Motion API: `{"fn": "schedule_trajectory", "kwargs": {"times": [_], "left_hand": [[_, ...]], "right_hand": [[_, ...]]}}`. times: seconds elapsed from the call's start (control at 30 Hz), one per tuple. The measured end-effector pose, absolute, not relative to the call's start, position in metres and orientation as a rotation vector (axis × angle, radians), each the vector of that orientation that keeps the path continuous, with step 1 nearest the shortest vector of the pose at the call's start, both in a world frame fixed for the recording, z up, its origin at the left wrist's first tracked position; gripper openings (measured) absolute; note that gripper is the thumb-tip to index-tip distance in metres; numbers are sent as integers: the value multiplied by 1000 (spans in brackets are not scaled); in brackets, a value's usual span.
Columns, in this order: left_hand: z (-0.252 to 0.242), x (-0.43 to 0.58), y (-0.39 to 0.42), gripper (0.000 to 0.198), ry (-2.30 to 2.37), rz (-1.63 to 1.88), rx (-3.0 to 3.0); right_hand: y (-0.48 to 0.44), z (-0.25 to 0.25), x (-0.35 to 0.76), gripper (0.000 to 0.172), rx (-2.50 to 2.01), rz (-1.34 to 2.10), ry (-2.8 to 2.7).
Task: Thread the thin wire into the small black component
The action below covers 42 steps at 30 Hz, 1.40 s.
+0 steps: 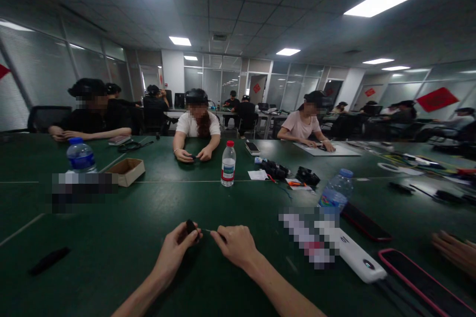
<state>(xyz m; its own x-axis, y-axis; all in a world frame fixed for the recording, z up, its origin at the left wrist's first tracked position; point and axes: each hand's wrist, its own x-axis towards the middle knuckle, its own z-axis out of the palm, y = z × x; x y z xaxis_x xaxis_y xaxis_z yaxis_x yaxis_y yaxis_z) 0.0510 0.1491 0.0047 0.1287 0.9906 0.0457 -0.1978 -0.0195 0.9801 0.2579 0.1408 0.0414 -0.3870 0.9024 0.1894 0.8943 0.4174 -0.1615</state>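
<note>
Above the green table, my left hand pinches a small black piece between thumb and fingers. What kind of piece it is does not show clearly. Just to its right, my right hand is closed on a thin, pale, needle-like thing. The thin thing points from my right fingertips towards the black piece. Whether the two touch I cannot tell, and most of what my right fingers hold is hidden. Farther left on the table lies a dark, flat strip.
Ahead stands a red-capped water bottle. A small cardboard box and a blue-capped bottle are at left. On the right are another bottle, a white power bank and a red-edged phone. Another person's hand rests far right.
</note>
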Motion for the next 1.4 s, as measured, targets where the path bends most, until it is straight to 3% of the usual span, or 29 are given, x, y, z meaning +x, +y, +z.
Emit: {"fn": "schedule_trajectory", "kwargs": {"times": [0.37, 1.4], "left_hand": [[16, 53, 144, 36, 941, 1157, 1288], [15, 50, 146, 32, 890, 1132, 1244]], "right_hand": [[141, 38, 257, 53, -1548, -110, -2509], [142, 40, 258, 50, -1496, -91, -2565]]}}
